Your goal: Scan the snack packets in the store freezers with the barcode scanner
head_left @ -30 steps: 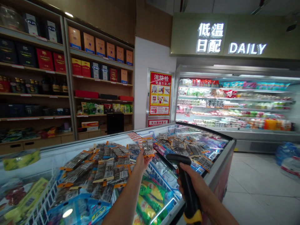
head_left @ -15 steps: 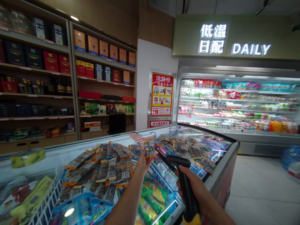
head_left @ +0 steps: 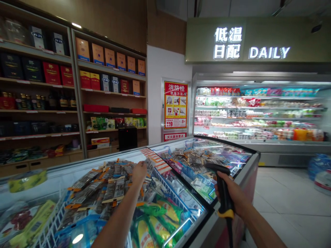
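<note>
My right hand is wrapped around the grip of a black and yellow barcode scanner, held over the freezer's front edge with its cord hanging down. My left hand is over the right end of a heap of small clear packets with orange and blue ends. Its fingers are curled, partly hidden by the back of the hand, and a blurred clear packet shows at their tips. More such packets lie on the glass lid to the right.
The chest freezer holds wire baskets with green and yellow bags of corn and blue bags. A roll of yellow tape lies at left. Boxed goods fill shelves behind. A lit chiller and water bottles are at right.
My left hand has moved left, from above the divider down to the heap of packets. The scanner in my right hand has moved right, away from the left hand. The view has shifted slightly.
</note>
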{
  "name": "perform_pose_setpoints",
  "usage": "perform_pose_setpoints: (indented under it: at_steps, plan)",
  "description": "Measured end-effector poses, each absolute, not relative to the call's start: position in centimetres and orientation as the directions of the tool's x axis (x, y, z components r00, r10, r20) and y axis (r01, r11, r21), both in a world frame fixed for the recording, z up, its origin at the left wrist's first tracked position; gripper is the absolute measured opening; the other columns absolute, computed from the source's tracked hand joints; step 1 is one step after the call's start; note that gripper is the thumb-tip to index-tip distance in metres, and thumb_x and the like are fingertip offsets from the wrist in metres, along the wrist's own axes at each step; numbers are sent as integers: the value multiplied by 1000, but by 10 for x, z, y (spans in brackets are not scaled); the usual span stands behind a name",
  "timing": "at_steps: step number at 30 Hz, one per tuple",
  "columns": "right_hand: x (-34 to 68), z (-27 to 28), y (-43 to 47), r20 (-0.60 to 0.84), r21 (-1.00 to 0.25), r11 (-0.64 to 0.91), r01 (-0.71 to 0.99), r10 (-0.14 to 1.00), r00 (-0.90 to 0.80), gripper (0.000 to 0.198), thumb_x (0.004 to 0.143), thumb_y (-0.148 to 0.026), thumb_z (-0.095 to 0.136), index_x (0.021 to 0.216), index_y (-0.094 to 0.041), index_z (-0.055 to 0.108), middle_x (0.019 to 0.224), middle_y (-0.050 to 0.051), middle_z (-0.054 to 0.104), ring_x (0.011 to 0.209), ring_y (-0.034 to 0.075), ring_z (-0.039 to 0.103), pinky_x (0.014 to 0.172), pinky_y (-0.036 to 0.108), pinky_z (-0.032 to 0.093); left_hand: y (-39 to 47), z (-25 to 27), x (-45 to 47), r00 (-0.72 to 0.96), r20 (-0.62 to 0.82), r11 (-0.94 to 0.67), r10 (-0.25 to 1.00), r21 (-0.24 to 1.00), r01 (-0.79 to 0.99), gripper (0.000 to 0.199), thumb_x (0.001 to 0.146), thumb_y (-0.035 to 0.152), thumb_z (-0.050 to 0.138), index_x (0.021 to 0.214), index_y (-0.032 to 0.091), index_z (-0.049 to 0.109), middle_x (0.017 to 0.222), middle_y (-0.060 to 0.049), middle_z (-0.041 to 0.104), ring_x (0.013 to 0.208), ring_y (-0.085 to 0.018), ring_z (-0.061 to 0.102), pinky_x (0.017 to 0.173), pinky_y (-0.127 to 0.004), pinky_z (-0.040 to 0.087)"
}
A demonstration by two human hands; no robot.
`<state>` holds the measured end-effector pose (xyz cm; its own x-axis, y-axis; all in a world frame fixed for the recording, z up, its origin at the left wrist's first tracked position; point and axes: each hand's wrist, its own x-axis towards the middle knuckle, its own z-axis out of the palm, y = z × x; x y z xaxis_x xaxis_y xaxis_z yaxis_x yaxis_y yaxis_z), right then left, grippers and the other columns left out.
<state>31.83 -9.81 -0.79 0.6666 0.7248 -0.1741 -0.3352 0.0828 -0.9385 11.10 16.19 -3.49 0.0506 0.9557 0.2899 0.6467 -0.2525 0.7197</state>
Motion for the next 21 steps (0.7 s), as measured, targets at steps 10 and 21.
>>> perform_pose_setpoints:
  at_steps: [10, 21]
  plan:
    - [360, -23, -116, -196, -910, 130, -393, 701, 685, 25, 66, -40, 55, 69, -16, 51, 42, -4, 51, 33, 8, 47, 31, 17, 36, 144, -24, 158, 65, 514, -379, 855, 534, 756, 36, 70, 23, 44, 105, 17, 52, 108, -9, 52, 101, -22, 45, 87, -35, 32]
    - [392, -35, -147, -280, -878, 143, -457, 621, 732, 27, 65, -41, 56, 77, -17, 50, 44, -4, 52, 35, 8, 46, 34, 18, 36, 106, -87, 356, 428, 140, -408, 893, 655, 636, 43, 68, 20, 49, 110, 18, 46, 105, -13, 55, 100, -27, 47, 81, -36, 34]
